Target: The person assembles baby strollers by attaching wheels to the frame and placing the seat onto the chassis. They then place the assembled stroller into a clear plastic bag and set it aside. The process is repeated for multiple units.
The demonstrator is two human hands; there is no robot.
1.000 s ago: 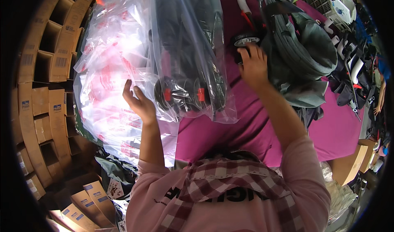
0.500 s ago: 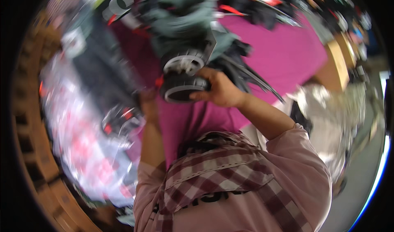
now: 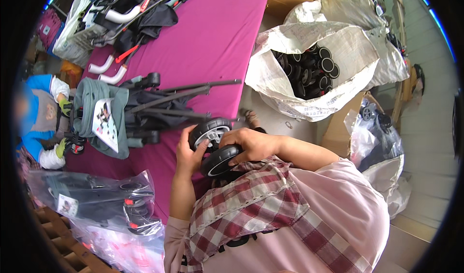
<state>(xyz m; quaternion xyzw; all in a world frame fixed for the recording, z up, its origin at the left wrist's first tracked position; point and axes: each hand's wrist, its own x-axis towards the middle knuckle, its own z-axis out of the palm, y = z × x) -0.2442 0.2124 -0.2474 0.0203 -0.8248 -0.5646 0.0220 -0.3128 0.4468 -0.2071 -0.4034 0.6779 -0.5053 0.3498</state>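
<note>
Close to my chest, at the table's near edge, I hold a double stroller wheel [image 3: 220, 163] with two black tyres and a grey spoked hub. My left hand [image 3: 186, 150] is closed on the hub side of the upper tyre, its thumb on the spokes. My right hand [image 3: 256, 144] grips the pair from the right, fingers over the gap between the tyres. Just beyond lies a folded stroller [image 3: 89, 116] with grey-green fabric, dark frame tubes and a picture card [image 3: 105, 123]. The tubes' ends point toward the wheels.
A white woven sack [image 3: 270, 87] full of black wheels stands right of the magenta-covered table [image 3: 208, 36]. Bagged strollers [image 3: 92, 195] lie at the left. Stroller frames with white handles [image 3: 121, 17] lie at the far end. A co-worker in gloves [image 3: 60, 147] works at the left.
My view has swung to the right, bringing the sack of wheels into sight. The wheel pair is nearer my body, and my left hand, blurred beside it before, now grips it.
</note>
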